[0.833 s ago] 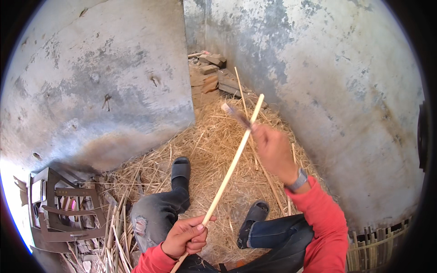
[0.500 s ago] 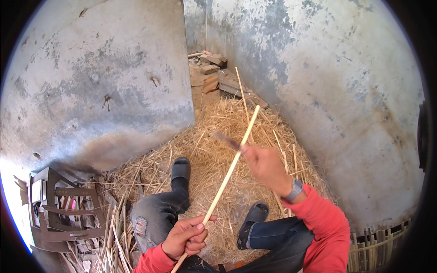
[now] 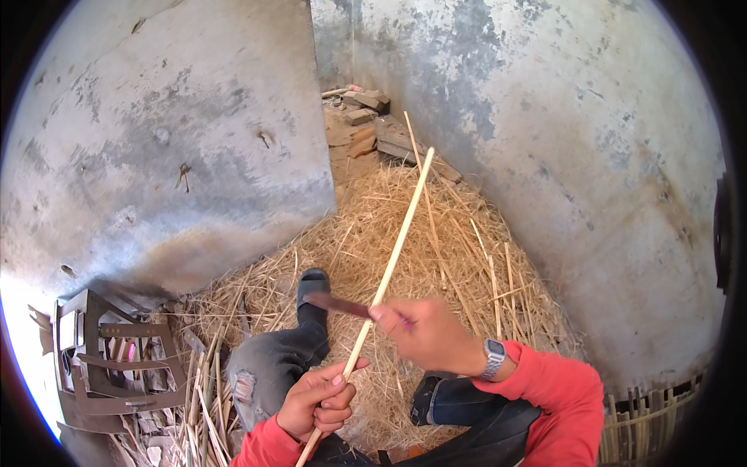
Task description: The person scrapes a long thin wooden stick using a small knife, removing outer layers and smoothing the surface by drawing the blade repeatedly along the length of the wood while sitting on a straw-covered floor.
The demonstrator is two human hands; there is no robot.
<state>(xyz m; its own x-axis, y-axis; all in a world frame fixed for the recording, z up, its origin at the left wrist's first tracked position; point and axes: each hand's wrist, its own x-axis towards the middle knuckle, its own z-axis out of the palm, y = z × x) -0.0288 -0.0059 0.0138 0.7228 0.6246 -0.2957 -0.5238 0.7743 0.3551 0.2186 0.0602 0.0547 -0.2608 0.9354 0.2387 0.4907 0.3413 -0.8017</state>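
A long, pale stick, probably bamboo, slants up and away from my lap. My left hand is closed round its lower part, with the near end running on below the fist. Farther up, my right hand grips a knife whose dark, brownish blade points left. The blade crosses the stick, and my right thumb lies against the stick beside it. The knife's handle is mostly hidden inside my fingers.
Shavings and thin strips cover the floor round my feet. A dark broken frame and loose sticks lie at the left. Stained walls close in on both sides. Bricks are heaped in the far corner; a slatted bamboo piece stands lower right.
My right hand and the knife have come down along the stick, toward my left hand. The stick's far tip has swung up and slightly left. My left hand keeps its grip.
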